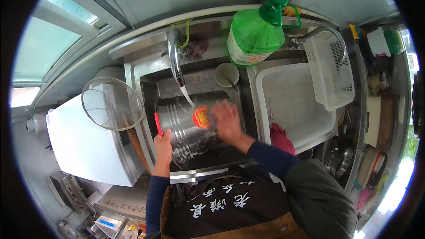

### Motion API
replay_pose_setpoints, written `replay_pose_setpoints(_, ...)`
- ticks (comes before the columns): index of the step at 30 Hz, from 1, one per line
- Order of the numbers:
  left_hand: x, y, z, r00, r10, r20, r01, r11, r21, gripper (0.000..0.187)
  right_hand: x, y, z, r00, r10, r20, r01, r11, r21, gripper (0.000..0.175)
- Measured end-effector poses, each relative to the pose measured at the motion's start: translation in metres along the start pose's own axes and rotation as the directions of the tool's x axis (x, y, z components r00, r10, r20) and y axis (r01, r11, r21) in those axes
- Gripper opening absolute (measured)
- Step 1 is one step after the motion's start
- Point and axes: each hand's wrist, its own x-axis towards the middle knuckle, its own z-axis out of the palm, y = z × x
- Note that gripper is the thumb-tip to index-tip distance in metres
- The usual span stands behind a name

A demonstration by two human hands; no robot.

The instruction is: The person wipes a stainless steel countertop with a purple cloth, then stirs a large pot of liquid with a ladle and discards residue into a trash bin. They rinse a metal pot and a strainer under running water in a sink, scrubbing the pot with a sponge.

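Observation:
A stainless steel bucket point(182, 119) lies on its side in the sink basin point(199, 81), with a red and yellow sticker point(201, 117) on its wall. My left hand point(163, 142) grips the bucket's rim beside a red handle grip point(158, 124). Water runs from the chrome faucet point(175, 58) onto the bucket's wet wall. My right hand point(227, 121) is blurred against the bucket, right of the sticker. Whether anything is under its fingers cannot be made out. Behind the bucket, a white bowl point(225, 73) with a utensil in it stands in the basin.
A large green jug point(254, 36) stands on the sink's back ledge. To the right are a white plastic tub point(289, 103), a white basket point(328, 73) and a red cloth point(281, 137). A round wire-mesh strainer point(113, 103) rests on a white appliance point(86, 142) at left.

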Motion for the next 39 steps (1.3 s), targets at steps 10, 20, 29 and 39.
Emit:
replay_pose_setpoints(10,0.117,0.055,0.010,0.980,-0.148,0.136,0.167,0.975,-0.143,0.023,-0.009,-0.061,0.014,0.966,-0.218,-0.139,0.237,0.961,0.139,0.060)
replay_pose_setpoints(20,0.195,0.093,0.031,0.957,-0.133,0.259,0.200,0.948,-0.249,0.026,0.077,-0.064,0.010,0.994,-0.089,0.065,0.076,0.979,0.187,0.061)
replay_pose_setpoints(29,-0.003,-0.003,-0.017,0.982,0.105,0.157,-0.083,0.986,-0.144,0.035,0.038,0.078,0.026,0.988,0.113,-0.107,-0.088,0.973,0.215,0.058)
replay_pose_setpoints(39,-0.007,0.004,0.009,0.977,0.163,0.140,-0.130,0.967,-0.219,0.035,0.030,-0.035,-0.007,0.907,-0.420,0.019,0.404,0.884,0.237,0.064)
